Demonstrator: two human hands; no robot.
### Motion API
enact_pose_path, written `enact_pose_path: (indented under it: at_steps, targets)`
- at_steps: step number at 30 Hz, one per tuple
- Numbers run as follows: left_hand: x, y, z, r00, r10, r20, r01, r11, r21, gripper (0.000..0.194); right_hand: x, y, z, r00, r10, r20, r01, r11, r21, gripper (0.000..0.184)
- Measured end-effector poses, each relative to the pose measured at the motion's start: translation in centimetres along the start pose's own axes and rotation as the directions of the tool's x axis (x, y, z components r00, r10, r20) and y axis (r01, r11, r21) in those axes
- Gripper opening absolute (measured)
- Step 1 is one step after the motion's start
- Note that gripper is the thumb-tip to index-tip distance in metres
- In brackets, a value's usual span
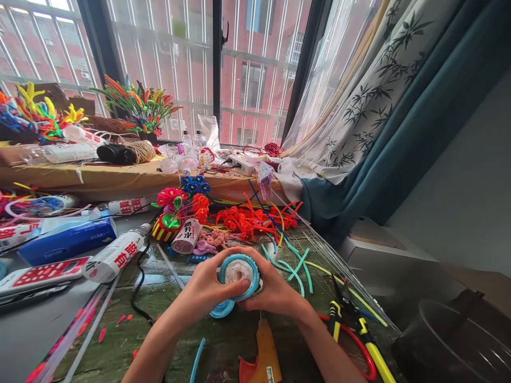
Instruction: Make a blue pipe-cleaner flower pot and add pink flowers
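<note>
Both my hands grip a small round cup [238, 272] wrapped in light blue pipe cleaner, its white inside facing me. My left hand [207, 290] curls round its left side, thumb across the lower rim. My right hand [271, 287] wraps its right side. A coil of blue pipe cleaner [222, 309] hangs just below the cup. An orange glue gun [262, 357] lies on the table right under my hands. Loose blue pipe cleaners [293, 264] lie to the right.
Red pipe-cleaner flowers [247, 221], a striped finished cup [166, 227] and plastic bottles [116, 257] lie beyond my hands. Yellow-handled pliers [361, 330] and red-handled scissors [359, 354] sit at right. A windowsill holds a pipe-cleaner bouquet [139, 106] and a power strip [241, 164]. Curtains hang at right.
</note>
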State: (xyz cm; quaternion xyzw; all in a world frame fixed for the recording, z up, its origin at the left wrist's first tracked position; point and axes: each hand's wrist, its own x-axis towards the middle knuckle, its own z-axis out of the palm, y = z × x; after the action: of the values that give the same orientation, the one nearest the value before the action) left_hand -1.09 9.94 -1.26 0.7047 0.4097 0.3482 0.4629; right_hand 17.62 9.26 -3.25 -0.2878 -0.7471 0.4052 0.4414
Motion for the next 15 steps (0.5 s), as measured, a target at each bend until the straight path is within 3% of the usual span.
enact_pose_path:
  at_steps: [8, 15]
  targets:
    - [0.2, 0.7, 0.5, 0.998, -0.053, -0.042, 0.049, 0.995, -0.09, 0.072, -0.1, -0.3, 0.0, 1.0, 0.01, -0.018, -0.011, 0.999, -0.037, 0.092]
    - [0.1, 1.7, 1.4, 0.983, -0.13, -0.129, 0.107, 0.979, -0.173, 0.063, 0.1, -0.5, 0.3, 0.999, -0.046, -0.016, 0.044, 0.994, -0.102, 0.096]
